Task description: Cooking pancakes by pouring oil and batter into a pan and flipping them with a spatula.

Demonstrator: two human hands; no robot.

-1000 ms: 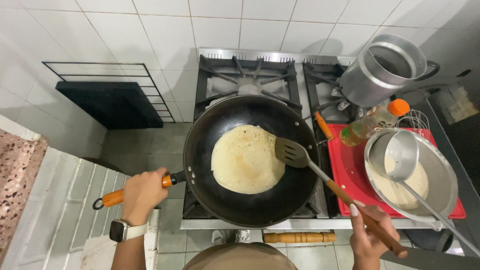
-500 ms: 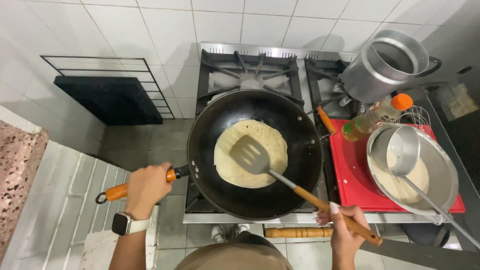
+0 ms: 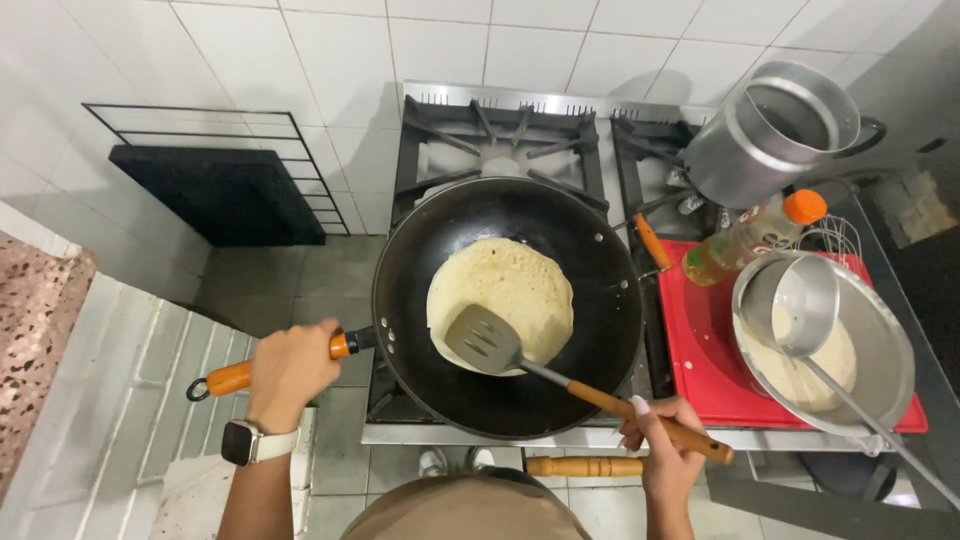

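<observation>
A black frying pan (image 3: 600, 330) sits over the front left burner of a steel gas stove (image 3: 520, 125). In it lies a pale round pancake (image 3: 510, 290). My left hand (image 3: 290, 370), with a smartwatch on the wrist, grips the pan's orange handle (image 3: 228, 378). My right hand (image 3: 665, 440) holds the wooden handle of a slotted grey spatula (image 3: 483, 338), whose blade rests on the pancake's near left edge.
A metal bowl of batter (image 3: 880, 340) with a ladle (image 3: 805, 305) stands on a red board (image 3: 700, 350) at the right. An oil bottle with an orange cap (image 3: 750, 238) and a tall aluminium pot (image 3: 770, 130) are behind it. A black wire rack (image 3: 215, 190) is on the left.
The spatula moved from the pan's right side leftward and down onto the pancake's near left edge. My left hand kept hold of the pan handle.
</observation>
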